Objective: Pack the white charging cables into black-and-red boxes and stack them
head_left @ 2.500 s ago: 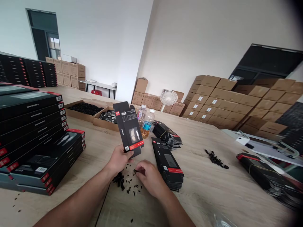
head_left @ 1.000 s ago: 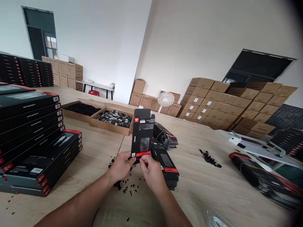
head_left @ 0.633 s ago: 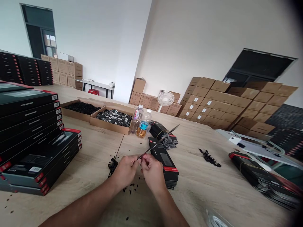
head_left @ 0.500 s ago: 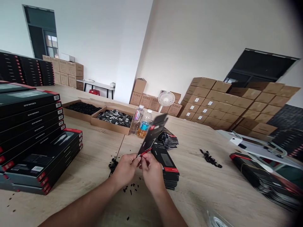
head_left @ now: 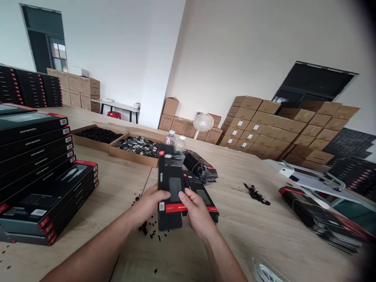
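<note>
Held up in front of me is a black packaging box (head_left: 175,184) with a red band and a clear window, its end flap hanging open at the bottom. My left hand (head_left: 151,203) grips its left edge, thumb on the front. My right hand (head_left: 195,209) grips the right edge, thumb beside the window. Behind it to the right lies a pile of flat black boxes (head_left: 205,194), partly hidden by my right hand. A banded bundle of flat boxes (head_left: 201,164) lies just beyond. Small black scraps (head_left: 152,231) are scattered on the table below my hands.
Made-up black boxes (head_left: 32,145) are stacked at the left. Two open cartons (head_left: 129,156) hold black parts and round black-and-white pieces. Bottles (head_left: 179,144) stand behind the held box. More black pieces (head_left: 257,195) and a banded bundle (head_left: 317,219) lie at the right.
The box has turned from nearly edge-on to face me, with its window and red band now showing. My hands have moved apart to its two sides.
</note>
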A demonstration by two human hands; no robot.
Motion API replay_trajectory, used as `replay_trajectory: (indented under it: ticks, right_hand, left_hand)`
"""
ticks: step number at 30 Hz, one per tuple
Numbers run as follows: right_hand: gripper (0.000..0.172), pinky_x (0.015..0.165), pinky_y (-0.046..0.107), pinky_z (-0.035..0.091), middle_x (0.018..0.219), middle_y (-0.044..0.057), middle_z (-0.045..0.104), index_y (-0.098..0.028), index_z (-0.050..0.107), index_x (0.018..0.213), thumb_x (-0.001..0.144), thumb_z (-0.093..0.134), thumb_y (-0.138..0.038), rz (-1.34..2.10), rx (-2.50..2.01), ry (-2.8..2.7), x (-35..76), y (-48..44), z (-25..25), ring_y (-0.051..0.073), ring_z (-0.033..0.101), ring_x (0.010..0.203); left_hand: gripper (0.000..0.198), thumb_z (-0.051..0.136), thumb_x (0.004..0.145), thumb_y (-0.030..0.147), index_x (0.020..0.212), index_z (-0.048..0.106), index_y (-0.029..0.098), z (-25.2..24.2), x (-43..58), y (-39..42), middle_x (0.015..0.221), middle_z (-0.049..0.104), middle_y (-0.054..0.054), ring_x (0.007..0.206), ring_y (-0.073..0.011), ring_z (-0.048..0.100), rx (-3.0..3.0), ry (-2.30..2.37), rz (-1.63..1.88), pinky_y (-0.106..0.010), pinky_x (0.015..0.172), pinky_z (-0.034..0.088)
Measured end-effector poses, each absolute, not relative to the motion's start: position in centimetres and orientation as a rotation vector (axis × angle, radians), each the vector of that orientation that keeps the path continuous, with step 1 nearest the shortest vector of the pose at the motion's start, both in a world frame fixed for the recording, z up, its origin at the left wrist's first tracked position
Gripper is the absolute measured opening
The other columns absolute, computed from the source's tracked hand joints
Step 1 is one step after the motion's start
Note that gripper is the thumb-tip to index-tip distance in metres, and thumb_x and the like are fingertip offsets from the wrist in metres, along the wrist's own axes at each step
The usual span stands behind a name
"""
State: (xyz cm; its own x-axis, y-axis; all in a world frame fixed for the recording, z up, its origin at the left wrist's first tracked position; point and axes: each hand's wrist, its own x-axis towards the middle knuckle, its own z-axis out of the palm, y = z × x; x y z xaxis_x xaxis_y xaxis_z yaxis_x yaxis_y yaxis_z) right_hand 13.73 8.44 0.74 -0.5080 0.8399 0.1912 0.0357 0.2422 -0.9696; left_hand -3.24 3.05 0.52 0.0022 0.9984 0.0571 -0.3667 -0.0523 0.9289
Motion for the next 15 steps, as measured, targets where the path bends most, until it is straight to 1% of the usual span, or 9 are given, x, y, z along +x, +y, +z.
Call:
replay_trajectory:
  ticks: [3,5,7,8,10,12,13,14,15]
  right_hand:
    - [0.039,0.057,0.026,0.046,0.066,-0.001,0.066,-0.019,0.065,0.077,0.085,0.062,-0.056,1.594,-0.815,-1.930,13.0,7.0,1.0,0.015,0.059,0.057]
    - [0.043,0.047,0.022,0.037,0.051,-0.005,0.056,-0.019,0.058,0.061,0.081,0.066,-0.055,1.475,-0.912,-2.003,12.9,6.7,1.2,0.011,0.049,0.047]
    - [0.044,0.046,0.022,0.032,0.046,-0.006,0.048,-0.019,0.054,0.056,0.080,0.069,-0.053,1.256,-0.959,-1.928,13.2,7.1,1.5,0.010,0.042,0.045]
    - [0.040,0.046,0.022,0.032,0.049,-0.006,0.048,-0.020,0.056,0.060,0.080,0.069,-0.052,1.173,-0.946,-1.850,13.5,7.4,1.6,0.010,0.043,0.047]
    - [0.031,0.048,0.022,0.034,0.064,-0.003,0.059,-0.020,0.065,0.086,0.082,0.067,-0.051,1.123,-0.876,-1.705,14.0,8.0,1.8,0.013,0.051,0.056]
    - [0.042,0.050,0.022,0.037,0.091,0.003,0.066,-0.024,0.061,0.114,0.082,0.068,-0.049,1.156,-0.798,-1.648,14.4,8.4,1.9,0.015,0.058,0.070]
    - [0.046,0.050,0.022,0.037,0.103,0.005,0.065,-0.025,0.059,0.120,0.082,0.069,-0.049,1.180,-0.774,-1.644,14.5,8.4,1.9,0.015,0.058,0.072]
    - [0.047,0.049,0.022,0.037,0.109,0.005,0.063,-0.026,0.058,0.121,0.081,0.070,-0.048,1.206,-0.761,-1.646,14.5,8.4,1.9,0.013,0.057,0.070]
    - [0.046,0.048,0.021,0.035,0.108,0.004,0.062,-0.026,0.059,0.119,0.081,0.071,-0.048,1.231,-0.760,-1.640,14.5,8.3,1.9,0.011,0.053,0.064]
  left_hand:
    - [0.047,0.060,0.074,0.049,0.102,0.073,0.013,1.7,-4.2,2.4,0.107,0.075,-0.014,0.105,-0.0310,0.068,0.629,0.625,1.277,-0.042,0.091,0.053]
    - [0.053,0.057,0.077,0.052,0.110,0.070,0.013,2.0,-4.5,2.1,0.113,0.074,-0.015,0.109,-0.0306,0.068,0.534,0.570,1.253,-0.041,0.093,0.053]
    - [0.054,0.057,0.079,0.058,0.108,0.070,0.014,2.0,-4.4,2.1,0.112,0.074,-0.015,0.104,-0.0295,0.070,0.503,0.621,1.252,-0.038,0.088,0.055]
    - [0.056,0.057,0.079,0.061,0.106,0.071,0.014,1.9,-4.3,2.1,0.110,0.074,-0.015,0.101,-0.0289,0.071,0.508,0.649,1.239,-0.036,0.085,0.056]
    - [0.058,0.059,0.080,0.065,0.105,0.072,0.014,1.4,-3.8,2.1,0.109,0.074,-0.015,0.095,-0.0266,0.072,0.553,0.663,1.176,-0.033,0.080,0.058]
    - [0.057,0.063,0.079,0.064,0.108,0.072,0.015,0.8,-3.3,1.9,0.110,0.073,-0.014,0.092,-0.0245,0.072,0.616,0.658,1.096,-0.032,0.076,0.058]
    - [0.057,0.065,0.078,0.063,0.109,0.072,0.016,0.6,-3.2,1.8,0.110,0.072,-0.013,0.091,-0.0238,0.071,0.636,0.666,1.062,-0.032,0.075,0.058]
    - [0.057,0.067,0.077,0.063,0.109,0.072,0.016,0.4,-3.1,1.6,0.110,0.071,-0.013,0.091,-0.0234,0.071,0.646,0.675,1.033,-0.032,0.074,0.058]
    - [0.057,0.068,0.076,0.063,0.108,0.072,0.016,0.3,-3.1,1.4,0.110,0.071,-0.013,0.090,-0.0233,0.070,0.651,0.681,1.007,-0.033,0.073,0.058]
